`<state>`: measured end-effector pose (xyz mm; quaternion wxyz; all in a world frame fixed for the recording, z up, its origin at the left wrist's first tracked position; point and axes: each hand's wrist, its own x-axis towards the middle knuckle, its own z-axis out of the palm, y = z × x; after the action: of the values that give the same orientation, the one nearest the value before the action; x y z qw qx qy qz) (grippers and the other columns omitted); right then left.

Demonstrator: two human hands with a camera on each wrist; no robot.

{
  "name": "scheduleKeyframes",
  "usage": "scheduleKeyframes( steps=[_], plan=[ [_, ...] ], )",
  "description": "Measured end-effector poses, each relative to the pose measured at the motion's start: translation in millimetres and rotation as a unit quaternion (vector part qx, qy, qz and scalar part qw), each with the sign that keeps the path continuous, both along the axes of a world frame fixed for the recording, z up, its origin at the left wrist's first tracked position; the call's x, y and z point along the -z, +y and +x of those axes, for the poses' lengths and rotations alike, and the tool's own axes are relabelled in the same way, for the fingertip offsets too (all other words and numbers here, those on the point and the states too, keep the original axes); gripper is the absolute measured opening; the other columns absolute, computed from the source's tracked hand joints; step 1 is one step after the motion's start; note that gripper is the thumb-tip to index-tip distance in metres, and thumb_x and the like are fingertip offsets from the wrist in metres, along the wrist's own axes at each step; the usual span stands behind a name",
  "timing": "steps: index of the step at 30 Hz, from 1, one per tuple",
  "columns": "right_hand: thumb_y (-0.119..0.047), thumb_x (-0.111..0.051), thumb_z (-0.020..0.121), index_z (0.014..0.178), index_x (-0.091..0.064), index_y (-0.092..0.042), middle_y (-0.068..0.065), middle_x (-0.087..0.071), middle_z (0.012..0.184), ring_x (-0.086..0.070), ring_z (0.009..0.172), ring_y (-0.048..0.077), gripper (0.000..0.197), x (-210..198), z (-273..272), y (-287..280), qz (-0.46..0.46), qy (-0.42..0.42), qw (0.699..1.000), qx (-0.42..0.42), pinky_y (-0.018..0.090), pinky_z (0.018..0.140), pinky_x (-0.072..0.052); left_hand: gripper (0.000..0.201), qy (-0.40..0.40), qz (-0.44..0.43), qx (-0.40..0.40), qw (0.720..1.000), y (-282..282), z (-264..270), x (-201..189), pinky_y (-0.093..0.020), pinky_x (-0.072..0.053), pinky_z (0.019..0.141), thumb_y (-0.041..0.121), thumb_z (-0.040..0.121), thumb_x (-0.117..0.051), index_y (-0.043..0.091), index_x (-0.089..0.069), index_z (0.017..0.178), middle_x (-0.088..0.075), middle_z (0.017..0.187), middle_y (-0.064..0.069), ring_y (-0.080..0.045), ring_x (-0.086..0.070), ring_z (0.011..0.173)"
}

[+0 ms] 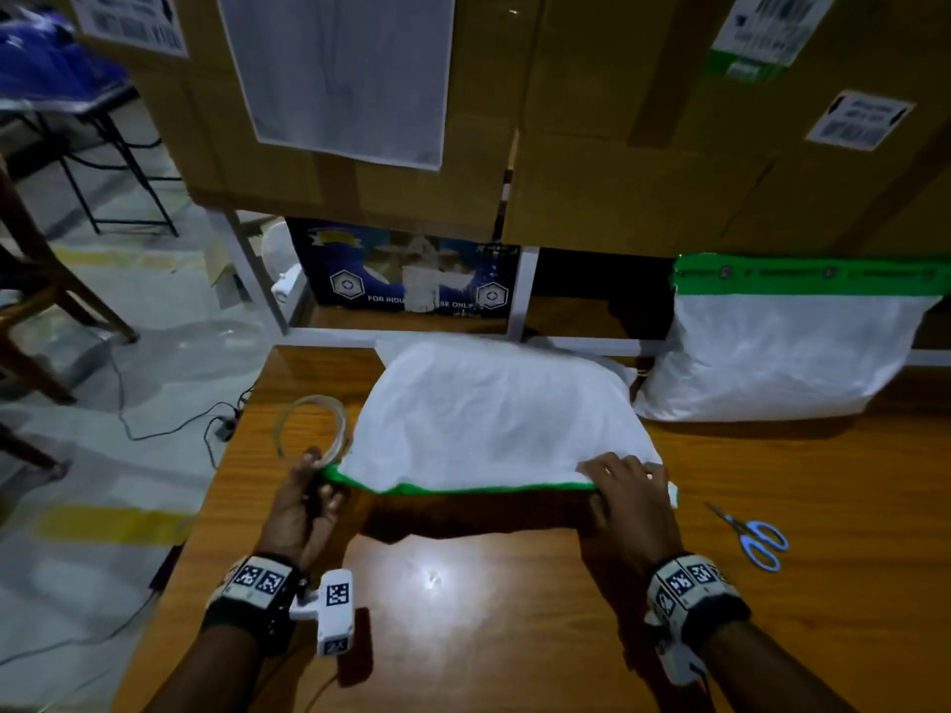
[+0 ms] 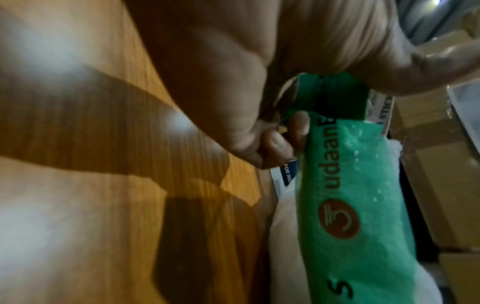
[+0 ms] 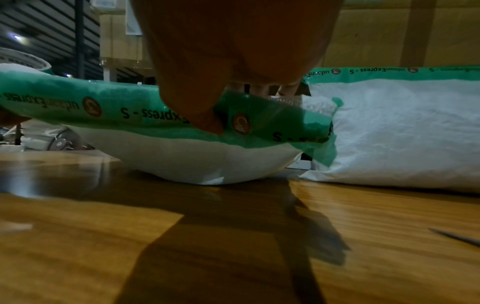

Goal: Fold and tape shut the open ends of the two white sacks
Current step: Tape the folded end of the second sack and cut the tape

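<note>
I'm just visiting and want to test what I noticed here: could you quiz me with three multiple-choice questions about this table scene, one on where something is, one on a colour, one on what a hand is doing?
1. Where do the blue-handled scissors lie?
A. on the wooden table, right of the right hand
B. on the near sack
C. on the floor

2. What colour is the band along the near white woven sack's open end?
A. red
B. green
C. yellow

3. What is the left hand doing?
A. resting flat
B. cutting tape
C. holding the sack's corner, with the clear tape roll at its fingers

Answers: 1 A, the head view shows them there. 2 B, the edge is green. 3 C, its grip closes on the green corner.
</note>
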<state>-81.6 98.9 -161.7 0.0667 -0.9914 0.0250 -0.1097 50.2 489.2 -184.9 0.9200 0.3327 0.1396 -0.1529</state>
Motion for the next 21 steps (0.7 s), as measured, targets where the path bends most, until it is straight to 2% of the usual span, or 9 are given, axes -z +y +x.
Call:
scheduleKeyframes(
  steps=[2,4,6,7,8,12,14,18,21],
  plan=[
    [-0.009,-0.079,0.065,0.110,-0.064,-0.028,-0.004,-0.064,0.108,-0.060,0.093,0.025,0.051,3.3,-4.1,3.8,-0.001,0.008,1.000,-0.006,0.041,0.084,-0.030,0.014,-0.021,0.055,-0.007,0.998,-1.5,-7.5,-2.6,-0.016,-0.044,0.039,0.022,0.077,-0.071,0.020,-0.057,0.077,-0.056,0.055,0.004,-0.003,-0.051,0.041],
    [-0.009,-0.081,0.061,0.109,-0.064,-0.029,-0.004,-0.065,0.106,-0.061,0.092,0.025,0.054,6.4,-7.8,7.9,0.002,0.019,1.000,-0.002,0.041,0.083,-0.030,0.029,-0.018,0.085,0.004,0.996,0.4,-12.2,-4.6,-0.017,-0.045,0.042,0.025,0.071,-0.081,0.016,-0.060,0.087,-0.061,0.060,0.001,-0.008,-0.054,0.045],
    [-0.009,-0.081,0.060,0.107,-0.065,-0.028,-0.004,-0.065,0.104,-0.061,0.091,0.026,0.054,9.9,-12.7,14.0,0.004,0.031,0.999,0.010,0.043,0.083,-0.034,0.048,0.019,0.073,-0.011,0.997,5.2,-14.7,-3.7,-0.033,-0.059,0.072,0.021,0.077,-0.072,0.006,-0.060,0.121,-0.072,0.104,-0.011,-0.024,-0.071,0.085],
    [-0.008,-0.081,0.060,0.106,-0.065,-0.028,-0.003,-0.065,0.104,-0.062,0.091,0.027,0.053,11.8,-15.3,17.4,0.006,0.035,0.999,0.018,0.044,0.083,-0.036,0.052,0.038,0.071,-0.016,0.997,3.7,-18.8,-7.3,-0.046,-0.054,0.090,0.015,0.083,-0.061,0.006,-0.053,0.134,-0.066,0.122,-0.016,-0.032,-0.066,0.106],
    [-0.008,-0.081,0.060,0.105,-0.066,-0.028,-0.003,-0.066,0.103,-0.062,0.090,0.028,0.052,13.7,-18.5,20.7,0.009,0.040,0.999,0.026,0.045,0.083,-0.039,0.052,0.055,0.081,-0.022,0.995,2.7,-22.1,-7.1,-0.052,-0.049,0.098,0.011,0.085,-0.051,0.007,-0.052,0.137,-0.063,0.127,-0.018,-0.036,-0.063,0.114],
    [-0.011,-0.081,0.059,0.103,-0.065,-0.030,-0.004,-0.065,0.100,-0.063,0.089,0.027,0.051,20.9,-27.2,29.4,0.007,0.072,0.996,0.049,0.044,0.081,-0.039,0.034,0.053,0.177,-0.041,0.982,-7.2,-30.9,-17.6,-0.042,-0.060,0.072,0.009,0.089,-0.041,0.013,-0.072,0.104,-0.073,0.103,-0.014,-0.033,-0.070,0.089],
    [-0.012,-0.080,0.059,0.103,-0.064,-0.032,-0.007,-0.063,0.100,-0.062,0.090,0.025,0.051,23.3,-28.3,31.3,0.009,0.086,0.994,0.060,0.043,0.080,-0.037,0.034,0.068,0.231,-0.045,0.970,-1.3,-26.9,-10.5,-0.047,-0.056,0.080,0.008,0.087,-0.046,0.021,-0.073,0.104,-0.073,0.104,-0.013,-0.035,-0.068,0.093],
    [-0.009,-0.073,0.061,0.103,-0.058,-0.033,-0.008,-0.060,0.103,-0.059,0.095,0.024,0.051,22.1,-28.3,35.8,0.016,0.107,0.991,0.082,0.042,0.080,-0.034,0.024,0.114,0.400,-0.046,0.908,25.5,-17.7,23.3,-0.045,-0.052,0.065,0.013,0.084,-0.056,0.013,-0.070,0.103,-0.067,0.105,-0.028,-0.037,-0.066,0.076],
    [-0.009,-0.070,0.063,0.104,-0.054,-0.035,-0.009,-0.057,0.105,-0.056,0.097,0.022,0.051,20.3,-27.4,36.4,0.013,0.118,0.989,0.093,0.041,0.080,-0.034,0.041,0.133,0.543,-0.006,0.829,48.1,-9.0,53.6,-0.048,-0.055,0.087,0.024,0.087,-0.058,0.003,-0.060,0.122,-0.062,0.123,-0.025,-0.039,-0.064,0.104]
  ],
)
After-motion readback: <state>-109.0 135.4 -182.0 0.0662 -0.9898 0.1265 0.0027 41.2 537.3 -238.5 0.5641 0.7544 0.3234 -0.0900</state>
